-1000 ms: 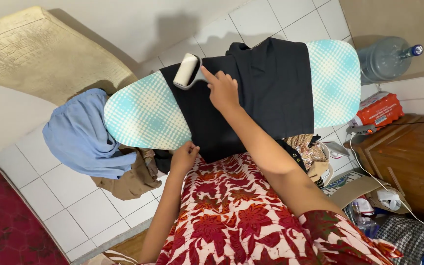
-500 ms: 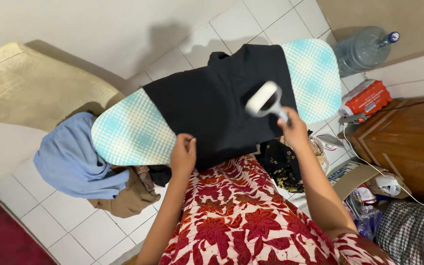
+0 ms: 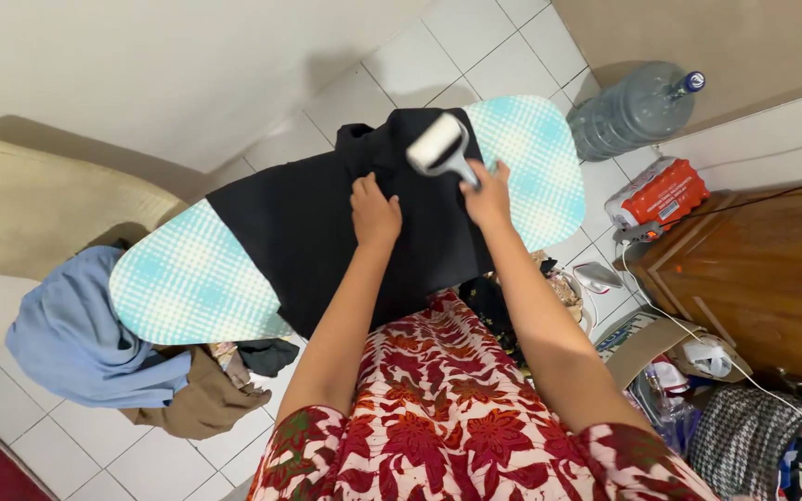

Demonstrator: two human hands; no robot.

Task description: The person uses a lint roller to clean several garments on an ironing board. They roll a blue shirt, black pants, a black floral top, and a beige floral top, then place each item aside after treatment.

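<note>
- Head view: my right hand [image 3: 488, 193] grips the lint roller [image 3: 438, 146], upper centre.
- My left hand [image 3: 375, 211] lies open, pressing the black garment [image 3: 327, 218] on the ironing board [image 3: 187, 278].
- Rolling step; next stroke likely needs taut cloth.

Showing in frame: one ironing board [image 3: 187, 278] at centre; one black garment [image 3: 327, 223] lying on it; one lint roller [image 3: 438, 147]; two hands; one water jug [image 3: 628, 107] upper right; one blue cloth [image 3: 71, 339] lower left.
</note>
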